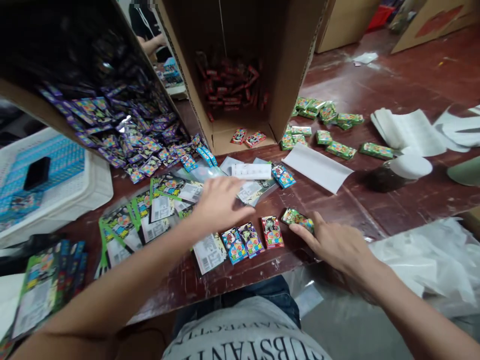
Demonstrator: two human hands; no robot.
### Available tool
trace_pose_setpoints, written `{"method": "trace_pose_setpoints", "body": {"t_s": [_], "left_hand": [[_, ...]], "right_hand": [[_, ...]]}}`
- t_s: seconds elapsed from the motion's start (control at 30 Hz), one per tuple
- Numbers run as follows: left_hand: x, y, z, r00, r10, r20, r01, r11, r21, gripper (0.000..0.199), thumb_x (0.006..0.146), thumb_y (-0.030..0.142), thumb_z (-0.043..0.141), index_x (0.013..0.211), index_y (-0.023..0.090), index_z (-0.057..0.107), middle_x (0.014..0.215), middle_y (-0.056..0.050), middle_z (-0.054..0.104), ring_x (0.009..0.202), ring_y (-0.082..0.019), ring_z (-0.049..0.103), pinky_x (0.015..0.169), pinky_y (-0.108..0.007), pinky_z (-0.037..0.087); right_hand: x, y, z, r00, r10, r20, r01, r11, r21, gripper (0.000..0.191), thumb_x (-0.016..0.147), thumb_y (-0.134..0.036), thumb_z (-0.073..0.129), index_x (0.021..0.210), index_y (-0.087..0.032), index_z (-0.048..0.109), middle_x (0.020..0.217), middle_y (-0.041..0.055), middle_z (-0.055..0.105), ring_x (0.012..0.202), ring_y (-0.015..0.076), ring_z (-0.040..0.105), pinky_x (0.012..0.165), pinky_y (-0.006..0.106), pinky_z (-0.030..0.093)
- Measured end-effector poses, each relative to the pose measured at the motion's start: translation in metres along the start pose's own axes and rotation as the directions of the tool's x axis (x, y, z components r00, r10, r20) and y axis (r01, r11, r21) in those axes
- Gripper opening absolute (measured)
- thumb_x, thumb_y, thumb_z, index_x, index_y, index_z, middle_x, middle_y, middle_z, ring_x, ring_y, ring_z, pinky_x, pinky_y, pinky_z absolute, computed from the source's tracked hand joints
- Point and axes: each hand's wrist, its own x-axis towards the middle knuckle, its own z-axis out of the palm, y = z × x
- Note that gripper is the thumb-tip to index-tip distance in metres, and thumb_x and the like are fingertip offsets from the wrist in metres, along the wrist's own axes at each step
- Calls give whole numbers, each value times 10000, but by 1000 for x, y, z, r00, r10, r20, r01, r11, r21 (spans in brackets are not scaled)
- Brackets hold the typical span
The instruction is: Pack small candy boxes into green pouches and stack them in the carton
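My right hand (335,242) grips a small green printed box (297,219) between thumb and fingers, just over the table's front part. To its left lie a red box (272,231), a purple box (251,239) and a blue box (233,245) in a loose row. My left hand (219,202) hovers palm down above printed packets, thumb spread from the fingers, with nothing seen in it. Its fingertips are partly hidden and slightly blurred. Beyond it are a white paper strip (251,171) and another blue box (283,176). Fanned green-edged packets (161,210) spread to the left.
A tipped carton spills purple boxes (150,145); an upright carton (296,75) holds red ones. Green boxes (341,149) lie scattered at right, near a white-lidded jar (407,167). A white basket (99,180) carries a phone (37,173). A person (148,37) is behind.
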Motion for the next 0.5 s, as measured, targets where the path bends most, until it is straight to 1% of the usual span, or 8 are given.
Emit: {"method": "trace_pose_setpoints", "body": {"t_s": [0.07, 0.13, 0.2, 0.27, 0.33, 0.4, 0.43, 0.5], "left_hand": [[-4, -40, -32, 1000, -4, 3, 3, 995, 103, 692, 889, 613, 604, 1416, 173, 513, 1412, -153, 563, 1304, -377, 471, 1094, -544, 317], [-20, -76, -55, 988, 111, 108, -128, 977, 171, 750, 816, 567, 710, 1433, 196, 500, 1437, -153, 547, 1321, -389, 465, 1109, -546, 304], [-45, -99, -63, 927, 263, 265, -312, 936, 163, 878, 700, 473, 831, 1467, 250, 467, 1518, -141, 487, 1368, -392, 446, 1150, -552, 260], [-73, -108, -59, 835, 394, 384, -460, 883, 96, 1053, 592, 357, 902, 1515, 311, 398, 1595, -116, 408, 1428, -381, 406, 1201, -549, 192], [-96, -107, -47, 765, 477, 433, -539, 842, 23, 1180, 539, 274, 922, 1552, 349, 322, 1640, -89, 342, 1480, -355, 354, 1239, -522, 142], [-107, -101, -33, 726, 524, 445, -570, 821, -35, 1223, 536, 236, 923, 1570, 348, 280, 1658, -77, 305, 1508, -329, 316, 1261, -492, 126], [-109, -98, -26, 718, 536, 444, -574, 817, -58, 1221, 545, 227, 919, 1575, 333, 270, 1659, -80, 300, 1515, -320, 305, 1268, -486, 115], [-110, -91, -15, 714, 550, 432, -570, 816, -97, 1151, 611, 220, 887, 1577, 298, 266, 1647, -84, 329, 1519, -299, 302, 1279, -486, 76]], "right_hand": [[1, 21, -6, 978, -207, -28, 208, 977, 51, 727, 963, -728, 319, 1272, -130, 595, 853, 168, 767, 833, 370, 741, 736, 504, 533], [11, 43, -7, 873, -470, -128, 480, 876, 54, 674, 940, -633, 508, 1445, -187, 492, 1287, 193, 686, 1181, 389, 648, 964, 573, 487], [26, 59, -3, 732, -663, -159, 676, 735, 47, 794, 902, -475, 631, 1585, -248, 296, 1606, 145, 397, 1443, 373, 411, 1114, 572, 391], [42, 64, 4, 657, -746, -109, 754, 650, 90, 832, 893, -343, 640, 1613, -286, 226, 1662, 100, 296, 1470, 330, 375, 1127, 524, 401], [52, 58, 10, 666, -741, -85, 745, 656, 116, 728, 898, -350, 646, 1565, -286, 362, 1584, 115, 429, 1356, 325, 507, 1057, 509, 463], [55, 44, 17, 719, -685, -119, 695, 713, 93, 659, 862, -513, 692, 1445, -248, 537, 1410, 152, 580, 1204, 351, 593, 971, 535, 501], [55, 36, 20, 737, -660, -145, 674, 735, 75, 722, 813, -623, 708, 1398, -222, 578, 1325, 165, 620, 1148, 364, 608, 944, 553, 505], [50, 20, 26, 735, -644, -213, 665, 746, 40, 948, 715, -804, 669, 1413, -173, 553, 1261, 189, 639, 1130, 391, 604, 974, 609, 471]]}}
